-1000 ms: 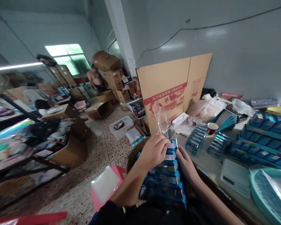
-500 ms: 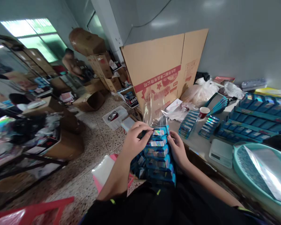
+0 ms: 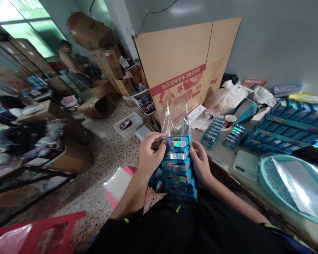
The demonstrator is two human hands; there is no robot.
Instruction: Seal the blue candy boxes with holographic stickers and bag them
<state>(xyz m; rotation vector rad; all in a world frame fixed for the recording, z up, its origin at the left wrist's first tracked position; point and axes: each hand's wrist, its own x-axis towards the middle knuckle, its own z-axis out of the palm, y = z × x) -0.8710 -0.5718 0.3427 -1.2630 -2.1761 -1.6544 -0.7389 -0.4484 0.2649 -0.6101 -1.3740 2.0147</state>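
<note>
A row of small blue boxes [image 3: 176, 165] with shiny silvery labels runs away from my lap. A clear plastic bag [image 3: 175, 120] rises loosely past its far end. My left hand [image 3: 151, 152] is closed at the left edge of the farthest box, thumb and fingers pressed together there. On the opposite side, my right hand [image 3: 200, 160] has its thumb against the right edge and its fingers curled, partly hidden. More blue boxes [image 3: 157, 180] lie lower down, left of the row.
On the table to the right are a scale [image 3: 246, 165], a turquoise basin [image 3: 265, 197], a paper cup [image 3: 230, 121] and display trays of blue boxes [image 3: 286, 132]. A cardboard sheet [image 3: 180, 53] stands ahead. Red stools [image 3: 76, 220] are on the floor; another person [image 3: 69, 58] is far left.
My left fingers have drawn back from over the farthest box to its left edge. My right hand keeps its place on the right side. The view has tilted slightly down.
</note>
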